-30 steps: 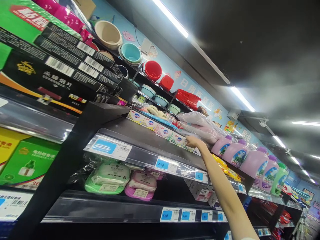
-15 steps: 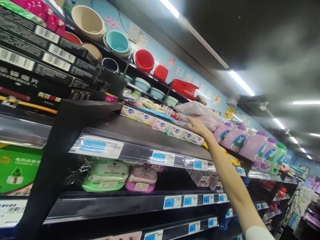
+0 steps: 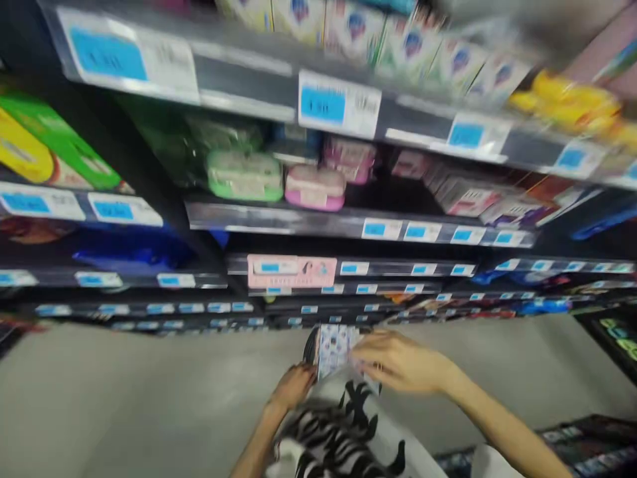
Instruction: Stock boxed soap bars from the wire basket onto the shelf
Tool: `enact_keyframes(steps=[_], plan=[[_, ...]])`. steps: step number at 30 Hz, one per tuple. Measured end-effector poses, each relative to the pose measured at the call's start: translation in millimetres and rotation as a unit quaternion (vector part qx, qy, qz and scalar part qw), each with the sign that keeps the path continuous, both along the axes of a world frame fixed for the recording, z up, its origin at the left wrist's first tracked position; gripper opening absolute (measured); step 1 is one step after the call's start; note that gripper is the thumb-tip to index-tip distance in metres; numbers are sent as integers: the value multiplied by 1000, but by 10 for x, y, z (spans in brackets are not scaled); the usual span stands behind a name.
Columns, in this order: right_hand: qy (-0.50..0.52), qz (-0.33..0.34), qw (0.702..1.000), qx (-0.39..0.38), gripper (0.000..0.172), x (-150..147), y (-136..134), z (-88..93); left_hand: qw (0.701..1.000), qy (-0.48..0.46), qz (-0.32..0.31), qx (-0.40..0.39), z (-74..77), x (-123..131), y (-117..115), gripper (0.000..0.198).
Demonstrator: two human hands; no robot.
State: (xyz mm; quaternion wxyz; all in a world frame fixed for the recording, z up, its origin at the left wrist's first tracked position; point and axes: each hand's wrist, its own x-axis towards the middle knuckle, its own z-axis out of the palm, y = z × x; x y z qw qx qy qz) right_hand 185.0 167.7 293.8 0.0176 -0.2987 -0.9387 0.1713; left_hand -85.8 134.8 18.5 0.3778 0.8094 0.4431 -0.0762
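Low in front of my body is a block of small white soap boxes (image 3: 333, 346) with blue marks, like the soap boxes (image 3: 355, 30) lined up on the top shelf. My left hand (image 3: 294, 386) is closed on the block's lower left side. On its right side lies my right hand (image 3: 393, 362), a ring on one finger, fingers bent and pressed together against the boxes. The fingertips are blurred and partly hidden. A patterned black-and-white garment (image 3: 343, 425) shows just below the block.
A shelf unit with price labels (image 3: 340, 103) rises ahead. Green (image 3: 245, 176) and pink soap dishes (image 3: 314, 188) stand on its second shelf, with small boxes (image 3: 470, 196) to their right. Yellow packets (image 3: 572, 99) lie on the upper right. Grey floor (image 3: 174, 398) runs below.
The view has swung down from the upper shelves. My right hand has come from the top shelf down to my body, and my left hand and the block of soap boxes are now visible.
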Motion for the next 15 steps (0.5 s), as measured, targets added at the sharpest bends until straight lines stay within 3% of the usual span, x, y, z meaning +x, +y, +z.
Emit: enact_keyframes(steps=[3, 4, 6, 9, 12, 15], plan=[[-49, -210, 972, -95, 40, 150, -225, -1448, 1000, -11, 3, -27, -112, 8, -330, 44], [-54, -261, 955, -129, 40, 183, -360, -1847, 999, -16, 13, -36, -166, 4, -432, 45], [-28, -358, 915, -185, 38, 220, -700, -2463, 997, -21, 35, -59, -282, -28, -676, 45], [32, -442, 856, -267, 37, 215, -1259, -3015, 994, -34, 69, -79, -449, -87, -1102, 44], [51, -459, 824, -329, 33, 206, -1683, -3348, 992, -40, 84, -81, -600, -85, -1445, 47], [64, -475, 802, -355, 31, 300, -1908, -3608, 992, -52, 90, -77, -735, -19, -1619, 51]])
